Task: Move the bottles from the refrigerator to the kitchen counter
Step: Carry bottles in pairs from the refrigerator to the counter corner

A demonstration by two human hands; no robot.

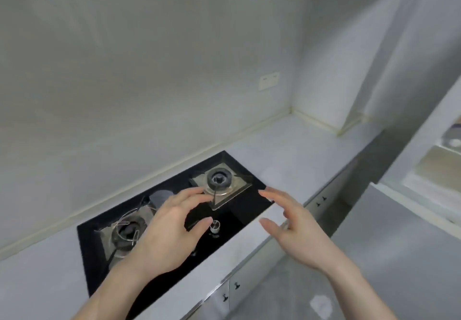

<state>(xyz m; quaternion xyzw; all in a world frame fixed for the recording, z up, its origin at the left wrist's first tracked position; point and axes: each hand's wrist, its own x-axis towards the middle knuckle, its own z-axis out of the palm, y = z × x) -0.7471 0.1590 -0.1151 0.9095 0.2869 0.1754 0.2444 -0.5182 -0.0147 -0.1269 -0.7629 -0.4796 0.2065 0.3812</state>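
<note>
Soft, even, cool light; shadows faint. Whole frame slightly blurred and smeared. Wide-angle bend tilts the worktop (287,150) and wall edges. Pale glare on the black gas hob (239,210) glass.

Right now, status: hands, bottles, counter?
Left hand and right hand both open, holding nothing, above the hob. No bottles in view. Counter right of the hob bare; nothing in the way.
</note>
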